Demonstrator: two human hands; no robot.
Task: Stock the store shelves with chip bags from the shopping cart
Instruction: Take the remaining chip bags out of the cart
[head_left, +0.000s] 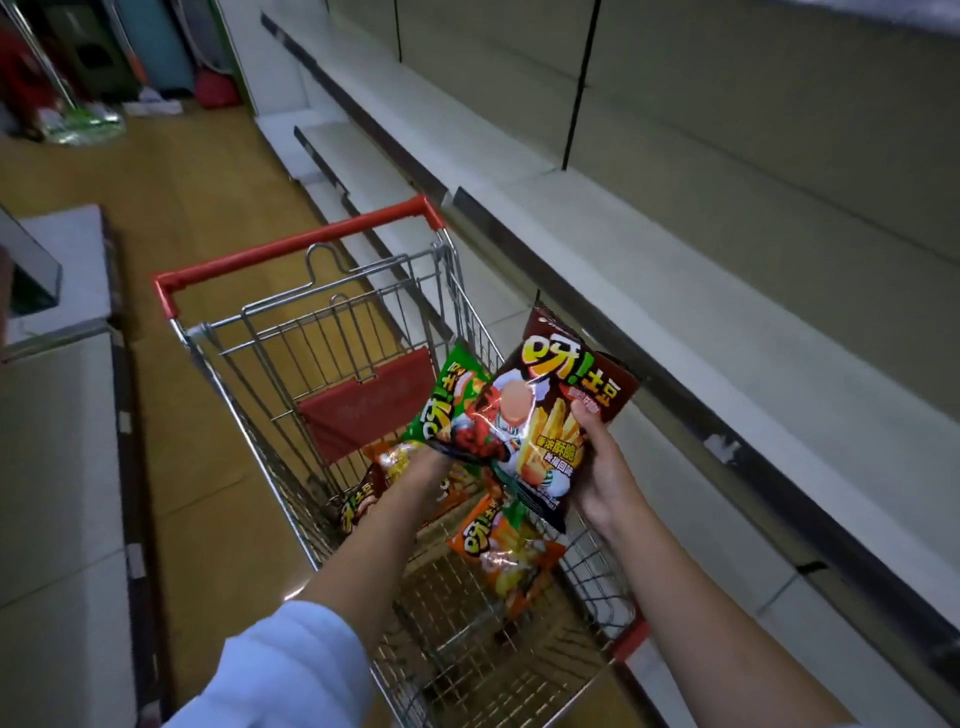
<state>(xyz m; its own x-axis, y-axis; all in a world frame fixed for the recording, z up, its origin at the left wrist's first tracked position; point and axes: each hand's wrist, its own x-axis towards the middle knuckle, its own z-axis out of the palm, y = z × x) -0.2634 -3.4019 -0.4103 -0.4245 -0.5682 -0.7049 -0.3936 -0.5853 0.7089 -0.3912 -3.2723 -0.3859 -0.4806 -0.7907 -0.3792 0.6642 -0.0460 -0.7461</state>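
Left hand (423, 462): fingers hidden behind the green foil chip bag (447, 402); grip not visible.
Green foil chip bag: right half covered by the dark brown foil chip bag (550, 421).
Orange foil chip bag (506, 551) in the wire shopping cart (332, 332): upper part hidden by the brown bag.
Further bags at cart centre: mostly behind the left forearm; number cannot be told.
Upper left of frame: red and green objects, blurred, unidentifiable.
Cart's near end: cut off at bottom edge.
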